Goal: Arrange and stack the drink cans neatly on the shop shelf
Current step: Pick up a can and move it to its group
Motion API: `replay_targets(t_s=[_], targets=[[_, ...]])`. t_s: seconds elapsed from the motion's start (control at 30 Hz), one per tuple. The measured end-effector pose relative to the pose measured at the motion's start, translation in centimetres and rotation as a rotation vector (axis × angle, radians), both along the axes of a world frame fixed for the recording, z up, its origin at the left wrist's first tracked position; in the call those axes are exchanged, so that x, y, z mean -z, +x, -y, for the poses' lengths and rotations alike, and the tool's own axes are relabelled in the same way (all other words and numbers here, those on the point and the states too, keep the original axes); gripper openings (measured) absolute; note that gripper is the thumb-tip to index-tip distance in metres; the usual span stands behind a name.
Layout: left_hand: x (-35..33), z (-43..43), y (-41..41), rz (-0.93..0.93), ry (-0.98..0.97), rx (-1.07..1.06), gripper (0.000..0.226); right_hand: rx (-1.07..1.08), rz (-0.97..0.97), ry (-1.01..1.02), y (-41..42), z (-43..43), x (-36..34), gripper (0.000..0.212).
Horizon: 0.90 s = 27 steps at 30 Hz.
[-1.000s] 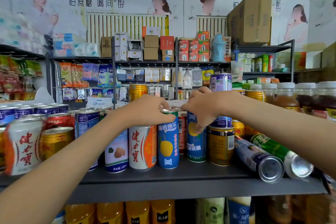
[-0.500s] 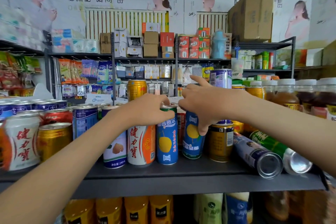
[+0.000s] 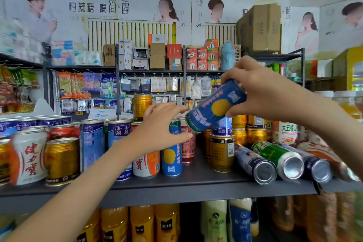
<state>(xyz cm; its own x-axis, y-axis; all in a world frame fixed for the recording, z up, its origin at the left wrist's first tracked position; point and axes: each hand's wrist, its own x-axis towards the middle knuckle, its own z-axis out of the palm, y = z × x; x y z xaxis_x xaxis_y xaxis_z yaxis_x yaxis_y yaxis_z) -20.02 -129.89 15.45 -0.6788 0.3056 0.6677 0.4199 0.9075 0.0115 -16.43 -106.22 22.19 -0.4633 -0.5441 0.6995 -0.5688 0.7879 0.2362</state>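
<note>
As right hand (image 3: pixel 261 88) grips it (tilted), blue can (image 3: pixel 215 106)

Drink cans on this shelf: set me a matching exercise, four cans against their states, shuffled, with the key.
1. upper blue can
2. lower blue can
3. green can
4. white can with red characters

a. lying on its side on the shelf
b. upright, apart from both hands
c. tilted in the air, gripped by the right hand
d. upright, under the left hand

Pairs: 1-c, 2-d, 3-a, 4-b
</note>
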Motion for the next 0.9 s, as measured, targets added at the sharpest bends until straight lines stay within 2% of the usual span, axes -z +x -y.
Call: replay_targets(t_s=[0.07,0.17,0.27,0.33,0.4,0.5,0.57,0.67,0.9], targets=[[0.0,-0.6,0.8,0.032,0.244,0.143,0.07,-0.068,-0.01,-0.211,0.3,-0.8,0.9,0.067],[-0.8,-1.4,2.3,0.211,0.753,0.509,0.05,-0.162,0.005,-0.491,0.4,-1.0,2.7,0.063],[-1.7,-2.1,3.2,0.27,0.981,0.714,0.047,-0.218,0.114,-0.654,0.5,-0.4,4.3,0.053],[-2.3,-2.6,3.8,0.281,1.065,0.731,0.041,-0.227,0.194,-0.644,0.3,-0.1,5.3,0.049],[-2.7,-2.9,3.9,0.244,0.993,0.624,0.034,-0.222,0.24,-0.559,0.1,0.4,6.3,0.047],[-2.7,-3.6,4.0,0.124,0.668,0.391,0.033,-0.252,0.252,-0.477,-0.9,1.8,8.0,0.054],[-2.2,-4.3,4.0,0.093,0.548,0.305,0.035,-0.24,0.282,-0.489,-1.7,2.7,9.1,0.06],[-1.5,-4.3,3.6,0.083,0.511,0.235,0.044,-0.254,0.339,-0.549,-3.3,3.5,10.8,0.061],[-0.1,-4.1,1.7,0.119,0.407,0.146,0.055,-0.296,0.364,-0.636,-5.2,4.9,12.9,0.043]])
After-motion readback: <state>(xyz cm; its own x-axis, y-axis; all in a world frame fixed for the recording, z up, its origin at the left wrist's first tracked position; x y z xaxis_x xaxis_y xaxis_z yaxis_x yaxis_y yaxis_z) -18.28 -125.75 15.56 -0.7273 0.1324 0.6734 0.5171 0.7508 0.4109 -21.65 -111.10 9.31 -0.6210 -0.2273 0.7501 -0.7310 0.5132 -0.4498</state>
